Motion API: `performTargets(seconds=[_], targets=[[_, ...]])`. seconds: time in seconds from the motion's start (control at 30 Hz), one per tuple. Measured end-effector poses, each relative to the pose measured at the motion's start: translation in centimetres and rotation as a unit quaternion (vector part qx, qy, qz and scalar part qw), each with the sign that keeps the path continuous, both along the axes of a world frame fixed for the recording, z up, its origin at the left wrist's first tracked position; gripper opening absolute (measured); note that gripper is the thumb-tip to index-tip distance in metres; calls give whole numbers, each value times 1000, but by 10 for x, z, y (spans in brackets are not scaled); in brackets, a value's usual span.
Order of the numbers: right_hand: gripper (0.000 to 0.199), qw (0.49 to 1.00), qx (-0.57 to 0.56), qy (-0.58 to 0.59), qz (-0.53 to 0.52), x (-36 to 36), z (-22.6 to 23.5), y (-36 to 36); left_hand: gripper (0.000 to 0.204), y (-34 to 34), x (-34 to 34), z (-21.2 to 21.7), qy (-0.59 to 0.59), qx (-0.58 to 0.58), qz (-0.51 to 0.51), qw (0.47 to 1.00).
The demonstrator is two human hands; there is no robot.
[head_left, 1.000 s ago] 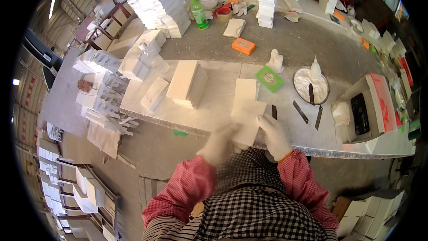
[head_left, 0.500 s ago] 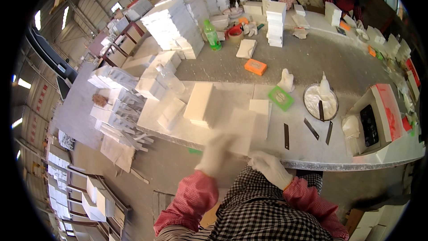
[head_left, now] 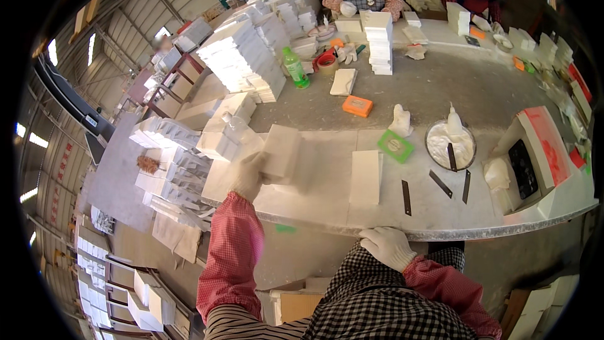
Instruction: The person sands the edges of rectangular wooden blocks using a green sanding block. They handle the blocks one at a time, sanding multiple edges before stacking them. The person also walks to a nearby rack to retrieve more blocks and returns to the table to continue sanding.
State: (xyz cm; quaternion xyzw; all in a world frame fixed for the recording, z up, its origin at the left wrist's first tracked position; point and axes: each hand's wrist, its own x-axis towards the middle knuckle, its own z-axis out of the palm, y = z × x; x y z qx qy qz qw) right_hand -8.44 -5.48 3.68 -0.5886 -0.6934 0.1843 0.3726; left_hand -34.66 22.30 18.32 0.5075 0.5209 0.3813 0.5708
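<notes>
Left hand (head_left: 248,176) now farther out, gloved fingers clasping matte white slab (head_left: 281,151); right hand (head_left: 388,247) loosely curled at table edge (head_left: 352,232).

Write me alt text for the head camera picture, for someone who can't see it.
A person's gloved left hand reaches across a grey worktable and grips a white block, while the gloved right hand rests by the table's near edge. Another white slab, a bowl of white paste and stacked white pieces lie around.
</notes>
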Motion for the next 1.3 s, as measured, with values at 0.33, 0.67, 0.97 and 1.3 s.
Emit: performTargets(seconds=[0.33,0.67,0.97,1.3], targets=[[23,1000,16,-22,6,1,0,0,46,4,-9,34,365,12,-131,922],[19,998,2,-55,6,1,0,2,68,8,10,12,571,244,-96,778],[22,998,1,-60,11,2,-3,1,102,14,59,1,585,161,-115,787],[17,998,24,-52,3,-1,-3,2,80,8,52,-10,632,314,-30,708]])
